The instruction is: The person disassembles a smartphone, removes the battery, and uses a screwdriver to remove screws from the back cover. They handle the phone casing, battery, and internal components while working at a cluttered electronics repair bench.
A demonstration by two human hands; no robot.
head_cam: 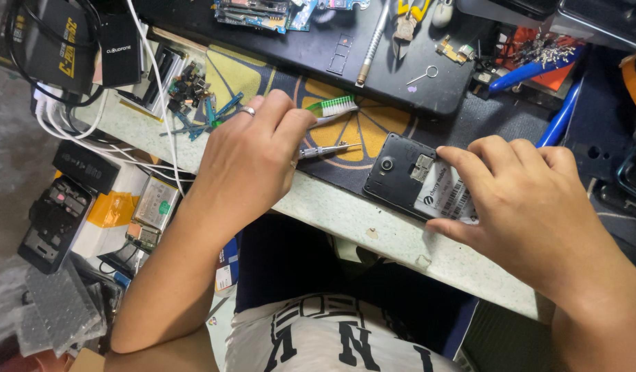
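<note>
My left hand [252,155], with a ring on one finger, is closed around a thin metal screwdriver [325,149] and a toothbrush with green and white bristles [335,107]. The screwdriver tip points right toward a black phone [400,176] that lies back-up with its cover off near the table's front edge. My right hand [531,207] grips the phone's right end, fingers on top and thumb at its near side, over the white battery label [442,200].
A dark mat with an orange-slice print [359,131] covers the bench. A black tray [318,48] behind it holds circuit boards, tweezers and a pin. Blue tools [538,69] lie at the right. Cables, phone parts and boxes [90,200] crowd the left.
</note>
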